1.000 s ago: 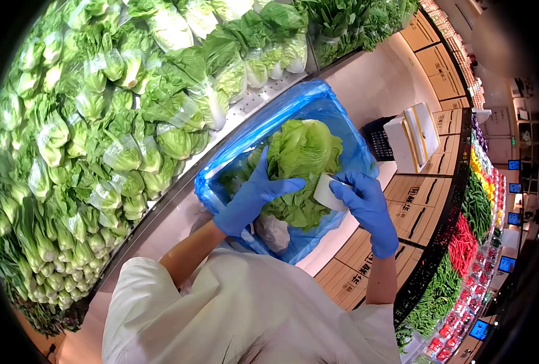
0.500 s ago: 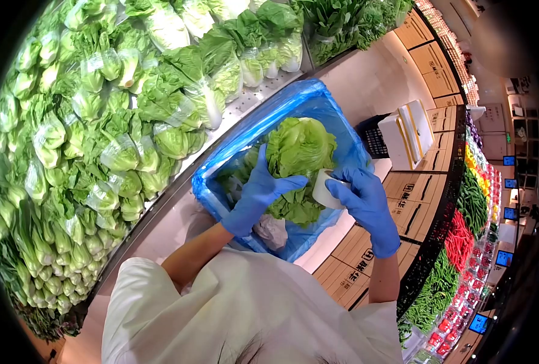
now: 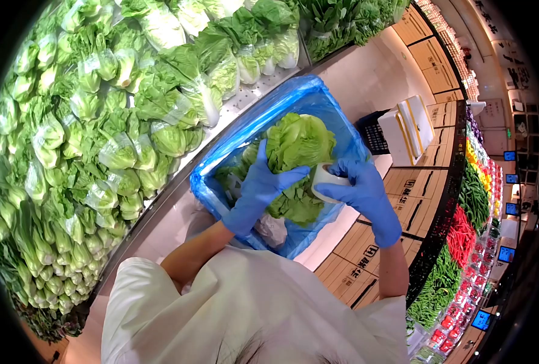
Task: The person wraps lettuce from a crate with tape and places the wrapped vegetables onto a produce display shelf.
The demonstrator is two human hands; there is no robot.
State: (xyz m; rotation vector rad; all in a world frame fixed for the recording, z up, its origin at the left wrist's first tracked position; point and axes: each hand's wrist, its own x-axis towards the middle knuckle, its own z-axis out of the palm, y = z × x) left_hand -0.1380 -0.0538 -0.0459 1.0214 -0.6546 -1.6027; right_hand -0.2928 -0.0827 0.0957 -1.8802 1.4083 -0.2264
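A leafy green lettuce (image 3: 300, 142) is held above a crate lined with blue plastic (image 3: 206, 191). My left hand (image 3: 254, 194), in a blue glove, grips its near left side, with thumb and index finger spread along the leaves. In my right hand (image 3: 366, 193), also gloved in blue, is a whitish roll of tape (image 3: 322, 184), close against the lettuce's right side. The thumb and fingers pinch the roll's right edge. Whether a strip of tape runs to the leaves I cannot tell. More greens and a crumpled whitish bag (image 3: 271, 232) lie in the crate.
Left of the crate, a sloping display holds wrapped cabbages (image 3: 121, 151) and bok choy (image 3: 45, 255), edged by a metal ledge (image 3: 245, 97). A white foam box (image 3: 408, 130) stands to the right by stacked cartons (image 3: 412, 194). Peppers (image 3: 460, 238) fill the far-right shelf.
My right hand has turned slightly, and its thumb and fingers now sit further over the tape roll. The roll has tilted a little. My left hand and the lettuce stay nearly still.
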